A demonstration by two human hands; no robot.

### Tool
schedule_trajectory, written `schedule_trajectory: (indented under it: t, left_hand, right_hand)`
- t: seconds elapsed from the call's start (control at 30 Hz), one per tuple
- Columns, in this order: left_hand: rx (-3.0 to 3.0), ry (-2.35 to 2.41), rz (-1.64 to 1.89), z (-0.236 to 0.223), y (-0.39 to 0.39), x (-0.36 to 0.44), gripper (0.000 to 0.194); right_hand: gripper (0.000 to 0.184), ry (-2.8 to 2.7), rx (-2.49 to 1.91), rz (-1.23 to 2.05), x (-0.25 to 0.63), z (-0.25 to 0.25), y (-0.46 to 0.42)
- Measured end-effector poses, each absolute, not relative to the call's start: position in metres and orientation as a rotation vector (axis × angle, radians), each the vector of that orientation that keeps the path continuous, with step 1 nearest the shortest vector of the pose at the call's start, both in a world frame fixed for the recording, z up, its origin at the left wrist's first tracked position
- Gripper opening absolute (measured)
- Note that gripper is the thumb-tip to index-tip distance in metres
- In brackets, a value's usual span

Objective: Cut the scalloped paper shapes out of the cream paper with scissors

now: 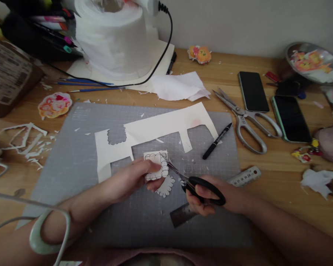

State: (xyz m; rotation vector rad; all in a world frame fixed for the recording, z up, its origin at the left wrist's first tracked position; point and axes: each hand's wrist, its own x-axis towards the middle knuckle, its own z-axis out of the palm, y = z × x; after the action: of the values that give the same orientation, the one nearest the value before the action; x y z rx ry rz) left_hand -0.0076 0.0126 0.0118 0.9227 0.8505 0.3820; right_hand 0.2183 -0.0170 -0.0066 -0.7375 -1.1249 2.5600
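Between thumb and fingers, my left hand [140,171] pinches a small white paper piece [155,162] with a black scalloped outline drawn on it. My right hand [205,195] grips black-handled scissors [219,192], whose blades meet the paper's upper right edge. Just under the left fingers, a scalloped paper cutout [165,186] lies on the grey cutting mat [80,147]. Behind both hands rests a large white paper sheet [155,123] with notches cut from it. A metal ruler [180,215] lies partly hidden under my right hand.
A black pen [217,141], large metal scissors [241,116] and two phones [254,91] lie to the right. A tissue roll [111,40] stands at the back beside thin brushes [91,88]. Paper scraps [30,138] are scattered at left; a white cable [63,214] crosses my left forearm.
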Motion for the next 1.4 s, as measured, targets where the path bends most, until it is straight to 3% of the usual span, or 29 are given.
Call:
schedule_trajectory:
  t: [1.4]
  left_hand:
    - [0.895, 0.834, 0.355, 0.011, 0.0141, -0.0071, 0.029]
  right_hand:
    - [0.055, -1.071, -0.778, 2.588, 0.2169, -0.0085, -0.018]
